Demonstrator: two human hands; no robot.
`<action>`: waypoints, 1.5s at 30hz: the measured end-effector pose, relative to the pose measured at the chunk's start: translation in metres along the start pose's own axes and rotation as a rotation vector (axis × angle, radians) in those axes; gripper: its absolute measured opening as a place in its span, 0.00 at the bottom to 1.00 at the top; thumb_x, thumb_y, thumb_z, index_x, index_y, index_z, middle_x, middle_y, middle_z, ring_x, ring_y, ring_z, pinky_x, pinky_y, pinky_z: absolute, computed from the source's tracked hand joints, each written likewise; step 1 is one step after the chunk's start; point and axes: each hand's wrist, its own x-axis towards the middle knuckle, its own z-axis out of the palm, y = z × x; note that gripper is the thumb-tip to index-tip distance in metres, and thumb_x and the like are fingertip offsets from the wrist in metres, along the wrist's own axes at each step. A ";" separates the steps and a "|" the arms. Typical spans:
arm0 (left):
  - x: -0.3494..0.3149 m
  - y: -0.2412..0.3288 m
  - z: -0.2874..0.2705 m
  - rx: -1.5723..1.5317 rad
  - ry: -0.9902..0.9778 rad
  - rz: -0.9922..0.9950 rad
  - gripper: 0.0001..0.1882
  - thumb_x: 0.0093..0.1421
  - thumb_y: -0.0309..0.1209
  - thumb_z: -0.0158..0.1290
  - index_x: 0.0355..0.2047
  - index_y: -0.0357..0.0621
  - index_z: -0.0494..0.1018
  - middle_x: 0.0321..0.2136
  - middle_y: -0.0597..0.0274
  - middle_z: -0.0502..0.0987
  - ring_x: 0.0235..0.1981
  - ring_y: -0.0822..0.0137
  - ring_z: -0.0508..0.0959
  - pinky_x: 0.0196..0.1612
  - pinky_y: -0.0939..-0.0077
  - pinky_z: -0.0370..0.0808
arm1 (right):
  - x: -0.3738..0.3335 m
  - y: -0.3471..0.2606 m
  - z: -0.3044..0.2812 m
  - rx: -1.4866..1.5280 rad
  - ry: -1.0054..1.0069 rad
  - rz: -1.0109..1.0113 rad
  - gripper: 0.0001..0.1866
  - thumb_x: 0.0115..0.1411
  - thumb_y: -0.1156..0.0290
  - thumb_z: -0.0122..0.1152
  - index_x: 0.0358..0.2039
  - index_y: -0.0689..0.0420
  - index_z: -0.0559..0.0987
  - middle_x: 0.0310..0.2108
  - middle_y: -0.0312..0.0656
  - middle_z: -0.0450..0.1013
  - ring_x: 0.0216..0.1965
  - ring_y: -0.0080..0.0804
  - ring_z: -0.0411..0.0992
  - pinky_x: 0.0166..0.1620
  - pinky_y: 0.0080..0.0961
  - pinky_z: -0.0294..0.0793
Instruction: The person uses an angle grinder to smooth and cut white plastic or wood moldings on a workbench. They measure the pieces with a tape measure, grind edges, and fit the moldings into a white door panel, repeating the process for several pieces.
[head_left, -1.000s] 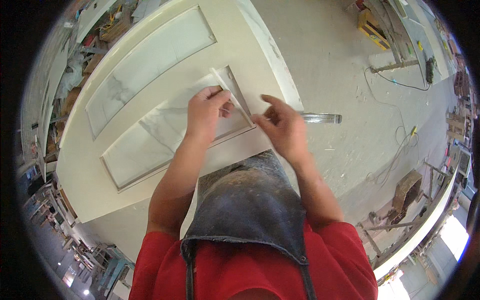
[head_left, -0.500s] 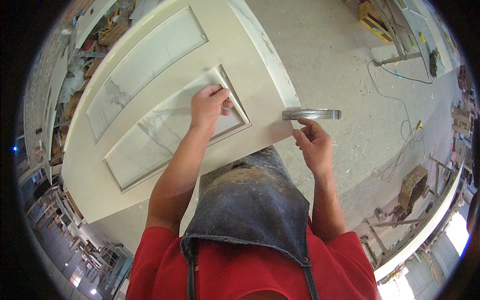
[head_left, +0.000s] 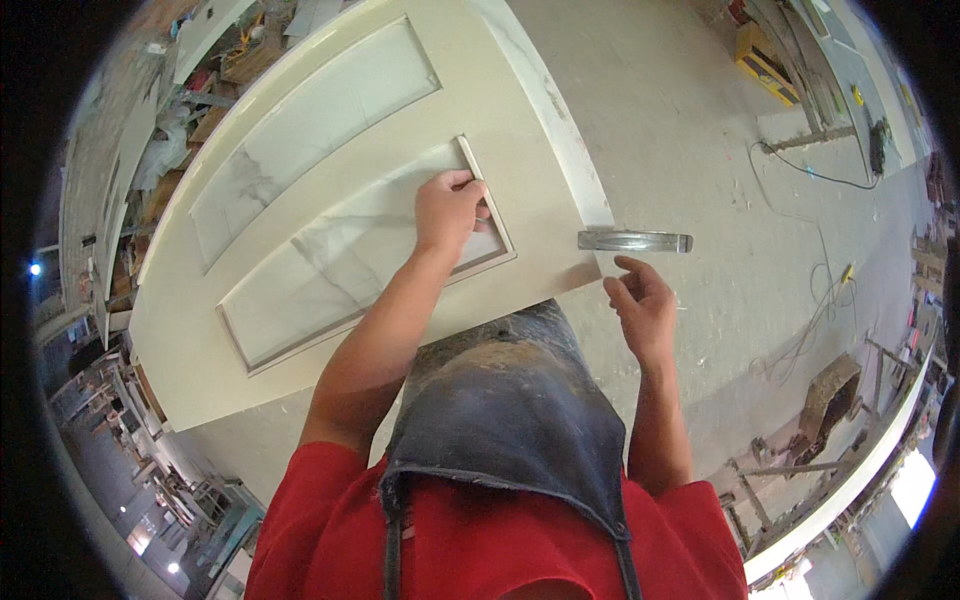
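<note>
door (head_left: 330, 180): cream, lying flat, long axis lower-left to upper-right
left hand (head_left: 448, 208): pressing the panel trim, gripping nothing
right hand (head_left: 640, 305): fingers loose, empty
metal bar (head_left: 634, 241): level, points left-right

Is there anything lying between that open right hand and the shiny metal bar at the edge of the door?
Nothing visible. The right hand hovers open just below the shiny metal bar, with only bare concrete floor showing in the gap between them.

Red short-sleeved shirt, dusty dark grey apron, bare forearms
</note>
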 end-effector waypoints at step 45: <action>-0.028 0.117 0.165 0.617 0.759 0.671 0.18 0.68 0.31 0.51 0.55 0.37 0.78 0.46 0.51 0.80 0.42 0.57 0.78 0.50 0.63 0.75 | 0.113 0.048 -0.463 -0.123 0.377 0.034 0.17 0.63 0.66 0.69 0.50 0.59 0.84 0.24 0.39 0.77 0.25 0.24 0.72 0.33 0.27 0.74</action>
